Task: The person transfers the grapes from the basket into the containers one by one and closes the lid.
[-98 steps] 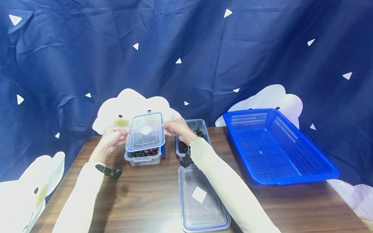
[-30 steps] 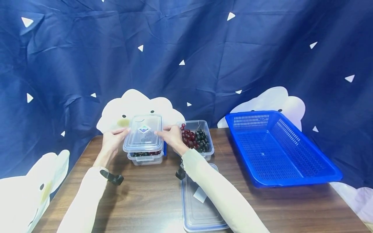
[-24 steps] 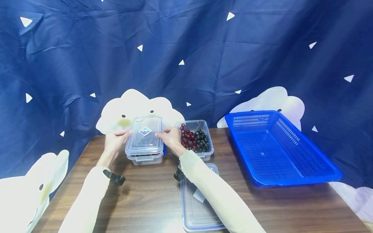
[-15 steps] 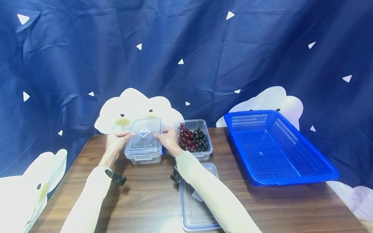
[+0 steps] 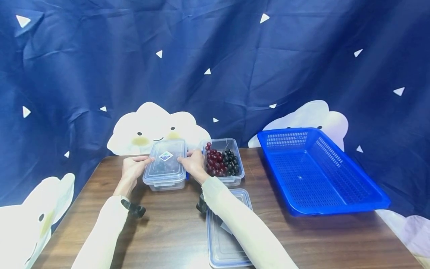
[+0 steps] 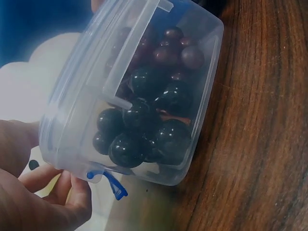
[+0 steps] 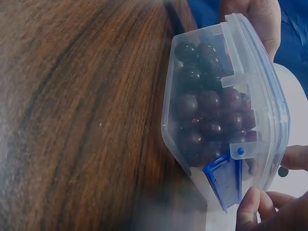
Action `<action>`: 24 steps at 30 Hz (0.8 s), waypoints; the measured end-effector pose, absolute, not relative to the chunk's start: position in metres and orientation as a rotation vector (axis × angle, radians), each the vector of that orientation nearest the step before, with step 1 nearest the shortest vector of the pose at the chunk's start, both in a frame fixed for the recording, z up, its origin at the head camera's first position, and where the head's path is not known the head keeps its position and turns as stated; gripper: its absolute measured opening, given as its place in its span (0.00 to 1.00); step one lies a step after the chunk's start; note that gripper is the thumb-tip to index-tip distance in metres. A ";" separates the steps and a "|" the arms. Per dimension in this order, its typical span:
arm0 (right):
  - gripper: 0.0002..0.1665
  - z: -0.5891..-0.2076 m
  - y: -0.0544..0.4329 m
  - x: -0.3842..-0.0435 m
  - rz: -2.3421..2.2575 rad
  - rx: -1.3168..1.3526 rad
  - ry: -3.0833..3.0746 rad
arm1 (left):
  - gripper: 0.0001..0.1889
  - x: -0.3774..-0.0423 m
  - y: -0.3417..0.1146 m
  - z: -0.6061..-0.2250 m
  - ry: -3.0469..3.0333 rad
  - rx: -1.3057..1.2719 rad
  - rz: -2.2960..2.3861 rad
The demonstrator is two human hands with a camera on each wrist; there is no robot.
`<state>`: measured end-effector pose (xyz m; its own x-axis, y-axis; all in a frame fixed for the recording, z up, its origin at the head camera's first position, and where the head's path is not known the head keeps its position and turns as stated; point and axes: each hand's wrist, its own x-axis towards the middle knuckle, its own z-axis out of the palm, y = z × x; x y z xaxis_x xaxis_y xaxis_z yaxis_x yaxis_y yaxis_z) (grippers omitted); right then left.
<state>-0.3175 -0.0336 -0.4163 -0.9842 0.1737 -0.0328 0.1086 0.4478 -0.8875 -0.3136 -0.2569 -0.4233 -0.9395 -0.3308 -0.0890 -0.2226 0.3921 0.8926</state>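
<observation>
Brown wood-grain table (image 5: 168, 231), catching a pale glare near the bottom of the head view, stands before a dark blue cloth backdrop (image 5: 221, 41) printed with white triangles and smiling clouds. On the right sits a bright blue perforated plastic basket (image 5: 302, 179), tilted in the view.

On the left of the table stands a clear rectangular plastic box (image 5: 166, 186), topped by a clear plastic lid (image 5: 164, 168) with a white diamond label (image 5: 165, 155). Through its walls show glossy black grapes (image 6: 127, 149) and dark red grapes (image 7: 211, 103). Blue plastic latches (image 7: 227, 180) hang unfastened from the box's rim. Left hand (image 5: 132, 170) and right hand (image 5: 195, 164) pinch opposite edges of the lid, thumbs on top.

Just beside it, an open clear box (image 5: 232, 182) holds red and black grapes; the right hand covers part of its left side. Nearer, a blue-edged clear lid (image 5: 223, 246) lies flat, partly hidden by a cream sleeve (image 5: 248, 228). Whether the labelled lid is fully seated is hard to tell, and frosted plastic blurs some grapes.
</observation>
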 end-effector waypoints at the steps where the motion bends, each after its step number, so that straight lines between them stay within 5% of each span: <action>1: 0.24 -0.417 -0.034 -0.317 1.589 -0.249 -2.627 | 0.26 -0.313 -0.257 -0.424 -2.535 0.508 -1.597; 24: 0.26 -0.430 -0.045 -0.304 1.472 -0.113 -2.578 | 0.26 -0.317 -0.260 -0.420 -2.572 0.587 -1.734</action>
<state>-0.3036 -0.0451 -0.4298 -0.9826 0.1497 0.1098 -0.0185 0.5098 -0.8601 -0.3166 -0.2602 -0.4200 -0.9307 -0.2945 -0.2167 -0.3114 0.3278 0.8920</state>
